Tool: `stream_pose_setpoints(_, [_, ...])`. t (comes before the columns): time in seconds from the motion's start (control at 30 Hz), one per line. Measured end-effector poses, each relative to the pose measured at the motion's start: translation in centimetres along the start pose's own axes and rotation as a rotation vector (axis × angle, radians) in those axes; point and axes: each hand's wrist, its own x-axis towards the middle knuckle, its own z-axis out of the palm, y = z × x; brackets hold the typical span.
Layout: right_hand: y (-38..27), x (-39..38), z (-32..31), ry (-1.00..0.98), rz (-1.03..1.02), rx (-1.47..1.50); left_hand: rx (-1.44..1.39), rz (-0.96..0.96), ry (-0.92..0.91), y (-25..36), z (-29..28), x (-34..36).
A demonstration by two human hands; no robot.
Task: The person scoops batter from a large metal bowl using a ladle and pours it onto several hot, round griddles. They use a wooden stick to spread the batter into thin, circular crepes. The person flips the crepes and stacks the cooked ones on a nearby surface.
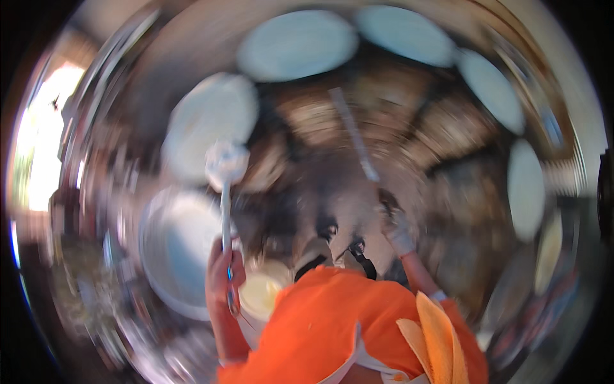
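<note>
Showing, in the head view, left hand [226,272] wrapped round the handle of a long ladle [226,201], seen against the right side of a pale tub [149,249]; right hand [396,232] closed, through blur, on a flat-bladed tool [354,131]. Judged stiff, fairly light, top-heavy if loaded, perhaps slippery when wet; best gripped mid-handle.

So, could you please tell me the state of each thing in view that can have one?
Ladle: gripped in the left hand, head raised and coated white.
Long flat tool: held in the right hand, blade pointing away from the person.
Large tub: uncovered, whitish inside.
Small bowl: uncovered, yellowish inside.
Round pale discs: arranged in an arc, surfaces blurred.
Orange cloth: folded.
</note>
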Motion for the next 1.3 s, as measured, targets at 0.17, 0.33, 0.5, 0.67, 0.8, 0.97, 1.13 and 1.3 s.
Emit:
stream_pose_setpoints(0.17, [1.8,-6.2,-5.9,0.506,0.115,-0.021,0.224,-0.227,-0.503,-2.2,11.9,8.5])
stream_pose_setpoints(0.33, [8.3,-19.2,-14.0,1.238,0.227,0.447,0.669,-0.348,-0.968,-6.1,28.6,9.0])
stream_pose_setpoints(0.5, [14.1,-33.0,-18.1,1.867,0.209,0.6,0.958,-0.253,-1.337,-13.0,42.4,-1.2])
stream_pose_setpoints(0.67, [11.3,-37.2,-23.2,2.08,-0.069,0.806,0.971,-0.442,-1.744,-24.3,52.7,-11.3])
stream_pose_setpoints(0.8, [17.0,-38.0,-24.4,2.073,0.531,0.644,1.103,-0.539,-1.786,-37.0,58.3,-17.8])
stream_pose_setpoints(0.97, [14.0,-36.8,-27.5,1.996,0.669,0.803,1.448,1.535,-1.907,-50.0,62.8,-16.1])
stream_pose_setpoints(1.13, [11.8,-34.3,-30.2,1.979,0.762,0.628,1.238,1.702,-2.028,-52.1,66.7,-15.5])
stream_pose_setpoints(1.3, [16.6,-31.9,-29.8,2.294,0.636,0.241,1.034,1.579,-2.153,-56.8,71.5,-15.1])
